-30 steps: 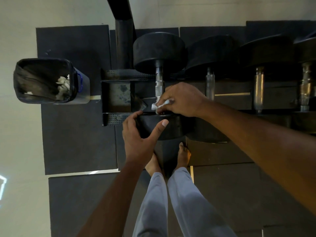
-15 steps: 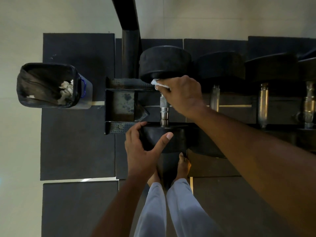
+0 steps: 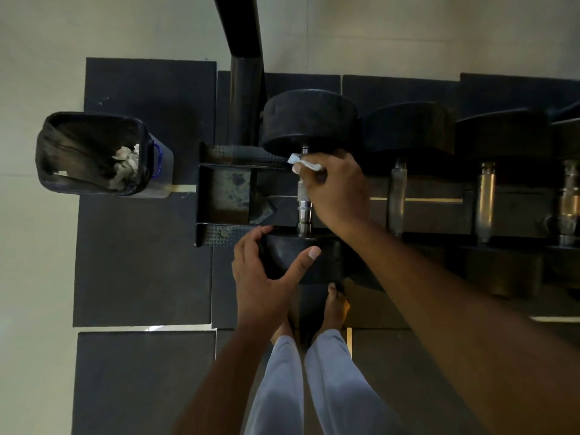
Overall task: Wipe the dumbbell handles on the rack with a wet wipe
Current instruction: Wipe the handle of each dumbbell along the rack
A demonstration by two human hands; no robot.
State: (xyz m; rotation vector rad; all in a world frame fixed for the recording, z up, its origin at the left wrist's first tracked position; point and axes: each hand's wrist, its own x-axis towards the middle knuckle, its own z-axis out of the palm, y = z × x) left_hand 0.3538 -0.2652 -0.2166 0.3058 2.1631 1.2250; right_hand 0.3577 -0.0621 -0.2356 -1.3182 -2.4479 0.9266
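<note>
The right hand [image 3: 337,189] grips a white wipe [image 3: 303,164] around the far end of the leftmost dumbbell's handle [image 3: 303,208], just below the far weight [image 3: 309,120]. The left hand [image 3: 266,274] curls around the near weight [image 3: 317,262], thumb lying across its rim. The dumbbell lies on the rack [image 3: 226,196] beside three more dumbbells [image 3: 483,196] to the right. A bin [image 3: 94,153] holding crumpled wipes stands on the floor, left of the rack.
</note>
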